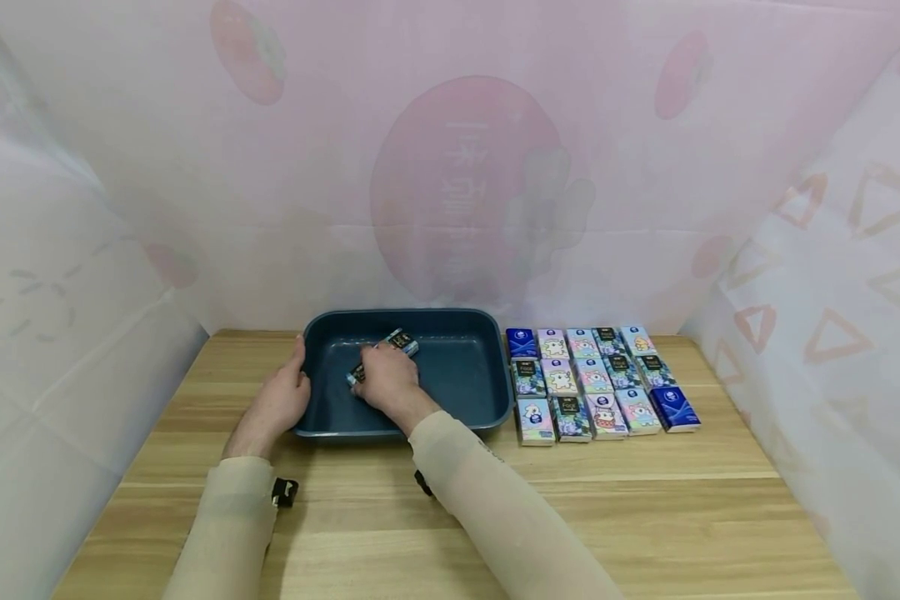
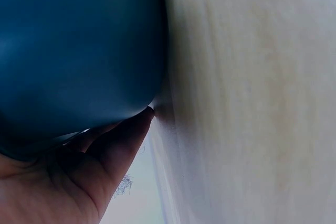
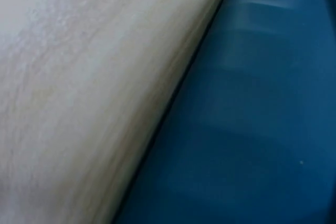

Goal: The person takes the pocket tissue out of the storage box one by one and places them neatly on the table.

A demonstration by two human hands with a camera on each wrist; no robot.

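Observation:
A dark blue rectangular basin (image 1: pixel 457 392) stands on the wooden table. My left hand (image 1: pixel 277 404) holds its left side, the thumb at the rim and the fingers against the outer wall; the left wrist view shows those fingers (image 2: pixel 123 140) under the basin's side. Inside the basin, my right hand (image 1: pixel 390 379) grips a small dark patterned tissue pack (image 1: pixel 356 375) from above, mostly covered by the fingers. Just beyond the hand lies another dark patterned tissue pack (image 1: pixel 401 340), partly hidden. The right wrist view shows the basin (image 3: pixel 247 129) and tabletop, without the hand.
Right of the basin, several tissue packs (image 1: pixel 592 377) lie in three rows, in blue, pastel cartoon and dark floral wrappers. The wooden table (image 1: pixel 570 508) ends at a printed pink cloth backdrop (image 1: pixel 307 250), with cloth walls on both sides.

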